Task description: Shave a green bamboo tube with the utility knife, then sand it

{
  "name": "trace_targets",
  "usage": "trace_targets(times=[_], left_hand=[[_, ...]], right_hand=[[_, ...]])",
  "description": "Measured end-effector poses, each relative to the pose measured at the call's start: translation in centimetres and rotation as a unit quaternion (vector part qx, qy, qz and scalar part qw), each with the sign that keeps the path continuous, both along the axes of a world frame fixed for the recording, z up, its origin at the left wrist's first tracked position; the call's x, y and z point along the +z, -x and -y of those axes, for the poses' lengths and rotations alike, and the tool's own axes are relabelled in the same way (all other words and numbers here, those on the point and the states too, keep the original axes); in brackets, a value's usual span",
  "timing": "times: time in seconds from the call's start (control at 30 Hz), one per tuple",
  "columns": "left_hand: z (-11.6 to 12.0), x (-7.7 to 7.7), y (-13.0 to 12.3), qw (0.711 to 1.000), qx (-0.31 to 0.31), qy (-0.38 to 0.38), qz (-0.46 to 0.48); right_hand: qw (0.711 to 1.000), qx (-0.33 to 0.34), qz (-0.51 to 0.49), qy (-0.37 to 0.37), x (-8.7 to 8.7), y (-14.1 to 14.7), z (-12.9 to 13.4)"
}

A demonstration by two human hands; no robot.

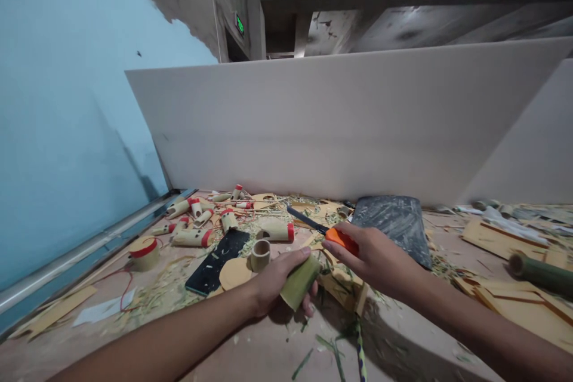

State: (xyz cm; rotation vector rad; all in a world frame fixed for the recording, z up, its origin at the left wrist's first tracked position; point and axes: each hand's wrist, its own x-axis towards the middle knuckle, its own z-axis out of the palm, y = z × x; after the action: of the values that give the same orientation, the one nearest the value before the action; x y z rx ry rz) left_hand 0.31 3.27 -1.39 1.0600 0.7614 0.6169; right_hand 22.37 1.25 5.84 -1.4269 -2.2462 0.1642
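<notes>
My left hand [280, 277] is wrapped round a short green bamboo tube [299, 282], thumb along its upper edge. Pale patches show on the tube's skin. In my right hand [364, 248] is a knife [342, 240] with an orange handle; its dark blade [307, 219] points up and to the left, above the bench and apart from the tube. A bamboo ring [260, 255] stands just beyond my left wrist, beside a flat tan wooden piece [235, 273]. Below the tube, green shavings [333, 353] lie on the bench.
A dark phone-like slab [218, 262] lies left of the ring. Several bamboo pieces with red ends [193, 237] are scattered behind it. A grey-black slab [391, 227] is behind my right hand. Wooden panels [519, 301] and a green bamboo pole [544, 274] lie at right. A white board [335, 131] closes off the back.
</notes>
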Motion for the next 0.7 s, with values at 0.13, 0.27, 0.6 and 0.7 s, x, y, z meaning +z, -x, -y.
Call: trace_targets(times=[0.13,0.27,0.6,0.7], left_hand=[[-0.5,-0.5,-0.1,0.999,-0.005,0.038,-0.009],[-1.2,-0.8,-0.2,0.997,0.006,0.073,-0.026],[3.0,1.5,1.6,0.994,0.067,-0.013,-0.089],[5.5,3.5,3.2,0.972,0.045,-0.116,-0.201]], right_hand=[[1.0,-0.008,0.003,-0.004,0.6,0.3,0.2],[1.0,-0.018,0.006,-0.008,0.6,0.0,1.2],[0.993,-0.068,-0.101,0.007,-3.4,-2.7,8.7],[0.981,-0.122,-0.148,-0.036,-6.0,-2.1,10.8]])
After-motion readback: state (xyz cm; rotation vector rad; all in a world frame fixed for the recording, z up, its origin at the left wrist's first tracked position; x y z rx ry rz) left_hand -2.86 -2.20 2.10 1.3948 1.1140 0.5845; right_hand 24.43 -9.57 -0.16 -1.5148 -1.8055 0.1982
